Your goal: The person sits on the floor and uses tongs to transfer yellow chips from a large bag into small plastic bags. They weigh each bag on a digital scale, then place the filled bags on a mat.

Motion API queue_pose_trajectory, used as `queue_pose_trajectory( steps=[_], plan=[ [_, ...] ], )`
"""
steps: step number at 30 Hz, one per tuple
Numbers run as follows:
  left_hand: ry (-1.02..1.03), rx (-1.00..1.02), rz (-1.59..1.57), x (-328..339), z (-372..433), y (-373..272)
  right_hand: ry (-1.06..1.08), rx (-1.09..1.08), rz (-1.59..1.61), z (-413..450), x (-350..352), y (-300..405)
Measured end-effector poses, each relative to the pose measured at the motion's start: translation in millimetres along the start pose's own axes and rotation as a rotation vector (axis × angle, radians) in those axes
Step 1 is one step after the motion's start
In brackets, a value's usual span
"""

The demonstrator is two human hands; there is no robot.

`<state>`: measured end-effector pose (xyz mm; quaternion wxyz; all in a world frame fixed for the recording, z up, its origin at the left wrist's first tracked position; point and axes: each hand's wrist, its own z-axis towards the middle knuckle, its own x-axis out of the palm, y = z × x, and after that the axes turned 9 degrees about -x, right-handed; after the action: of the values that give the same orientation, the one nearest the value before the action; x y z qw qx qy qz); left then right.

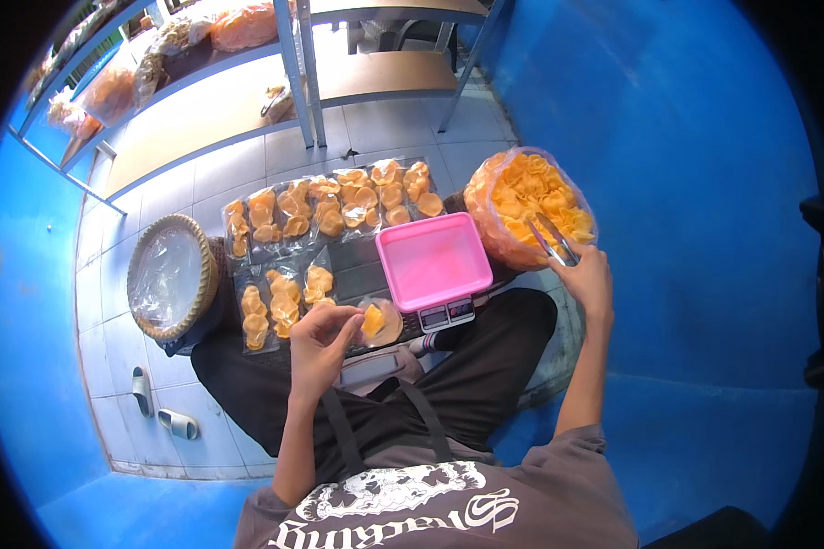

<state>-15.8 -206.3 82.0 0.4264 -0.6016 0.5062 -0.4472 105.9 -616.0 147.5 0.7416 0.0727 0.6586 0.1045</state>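
My right hand (pixel 585 278) grips metal tongs (pixel 551 241), their tips among the orange crackers (pixel 532 192) in a large open plastic bag (pixel 484 206). My left hand (pixel 323 340) is raised at the table's near edge, thumb and fingertips close together. Whether it pinches something thin and clear I cannot tell. Beside its fingertips is a small round pale container (pixel 386 331) with a yellow piece (pixel 372 320) in it. A pink tray (pixel 434 261) sits on a digital kitchen scale (pixel 446 314) between my hands.
Clear packets of crackers (pixel 357 195) lie in a long back row, with several more packets (pixel 285 302) in front. A woven basket (pixel 206 274) at left holds clear plastic bags (pixel 168 274). Metal shelving (pixel 302 75) stands beyond; slippers (pixel 178 424) lie on the tiles. A blue wall (pixel 693 240) rises at right.
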Motion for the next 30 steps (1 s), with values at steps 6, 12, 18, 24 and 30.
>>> queue_pose_trajectory(
  steps=[6,12,18,24,30],
  plan=[
    [-0.03,-0.026,0.021,-3,-7,10,0.35,-0.004,0.136,45,-20,-38],
    [-0.025,-0.061,0.018,-2,-10,16,0.531,-0.111,0.081,87,-23,-56],
    [-0.007,-0.05,0.044,2,-8,20,0.59,-0.207,-0.112,109,-22,-43],
    [-0.053,-0.046,0.016,0,-8,32,0.541,-0.168,-0.029,107,-23,-39],
    [-0.093,-0.056,-0.033,1,-12,38,0.354,-0.09,0.196,87,-28,-47]
  ],
)
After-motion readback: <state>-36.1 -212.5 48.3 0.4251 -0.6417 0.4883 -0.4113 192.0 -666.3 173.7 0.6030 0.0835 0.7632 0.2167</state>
